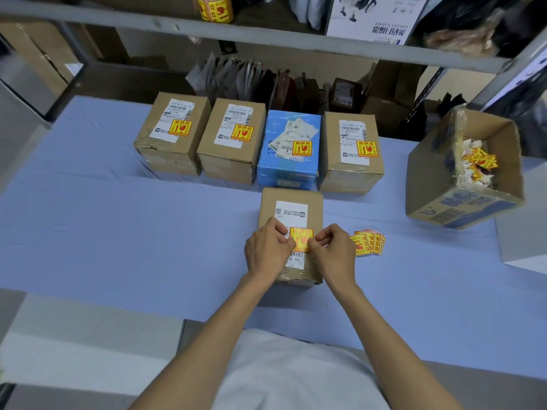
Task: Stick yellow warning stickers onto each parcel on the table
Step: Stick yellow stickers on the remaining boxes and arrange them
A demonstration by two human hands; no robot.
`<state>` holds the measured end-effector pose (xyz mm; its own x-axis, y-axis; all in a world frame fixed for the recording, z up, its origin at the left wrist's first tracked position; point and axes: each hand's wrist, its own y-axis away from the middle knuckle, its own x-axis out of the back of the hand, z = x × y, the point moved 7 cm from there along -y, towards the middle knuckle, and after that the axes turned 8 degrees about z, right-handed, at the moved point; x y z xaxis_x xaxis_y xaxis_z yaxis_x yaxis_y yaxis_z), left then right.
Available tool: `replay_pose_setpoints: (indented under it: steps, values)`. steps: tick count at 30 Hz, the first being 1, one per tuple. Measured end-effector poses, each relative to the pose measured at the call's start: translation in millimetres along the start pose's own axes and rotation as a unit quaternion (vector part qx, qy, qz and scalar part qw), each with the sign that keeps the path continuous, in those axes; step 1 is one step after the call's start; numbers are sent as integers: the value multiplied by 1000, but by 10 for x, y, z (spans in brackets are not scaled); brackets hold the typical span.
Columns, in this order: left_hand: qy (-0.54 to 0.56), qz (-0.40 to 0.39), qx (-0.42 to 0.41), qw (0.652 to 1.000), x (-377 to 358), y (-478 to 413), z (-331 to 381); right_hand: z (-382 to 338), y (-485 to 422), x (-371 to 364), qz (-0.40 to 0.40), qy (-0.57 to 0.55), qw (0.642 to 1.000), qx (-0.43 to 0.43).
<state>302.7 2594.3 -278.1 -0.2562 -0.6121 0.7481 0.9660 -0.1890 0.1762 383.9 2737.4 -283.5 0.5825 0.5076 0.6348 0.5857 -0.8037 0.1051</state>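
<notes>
Laying the sticker on the fifth parcel

Left hand (268, 247) and right hand (333, 248) are pinching the yellow warning sticker (301, 237) over the cardboard parcel (291, 202); uneven lowering is risking creases.

A table (103, 202) draped in pale blue cloth fills the middle, running from 9 to 3 o'clock. At 12 o'clock a grey metal shelf rail (266, 34) spans the view, with a slanted upright (503, 75) at 2. Beneath the rail, grey pouches (231, 75) stand in a row. Brown cartons (35, 54) are stacked at 10. The light is soft and even.
</notes>
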Motion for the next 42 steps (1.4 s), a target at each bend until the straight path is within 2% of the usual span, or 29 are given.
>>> replay_pose_setpoints:
  steps: [6, 9, 12, 14, 18, 22, 24, 29, 31, 34, 40, 42]
  values:
    - [-2, 13, -36, 999, 28, 16, 15, 23, -42, 12, -8, 75, 997, 35]
    - [8, 6, -110, 994, 50, 12, 68, -46, -61, 84, 9, 44, 994, 96]
    - [-48, -37, -175, 983, 23, -25, 84, -128, -6, -44, -71, 27, 986, 151]
    - [-60, -48, -169, 983, 64, -90, 15, -65, -12, -42, -72, 22, 987, 140]
    - [-32, -27, -144, 989, 174, -163, -65, 52, -84, 129, -14, -19, 994, 103]
    - [-59, -56, -190, 978, 70, -74, 95, -79, -15, 9, -70, 14, 985, 158]
    - [-81, -62, -186, 977, 80, -94, 70, -87, 4, -25, -93, 8, 983, 159]
    - [-48, -66, -142, 986, 165, -178, -16, -107, -45, 24, -44, 32, 989, 138]
    - [-32, -68, -138, 987, 150, -159, 42, -160, -26, 32, -48, 39, 989, 134]
    - [-54, -87, -164, 981, 99, -128, 116, -140, 4, -11, -85, 50, 986, 131]
    - [-100, -102, -188, 972, 105, -159, 111, -70, -80, 78, -36, 34, 991, 125]
    - [-105, -97, -199, 970, 83, -114, 150, -117, -44, 50, -42, 53, 985, 157]
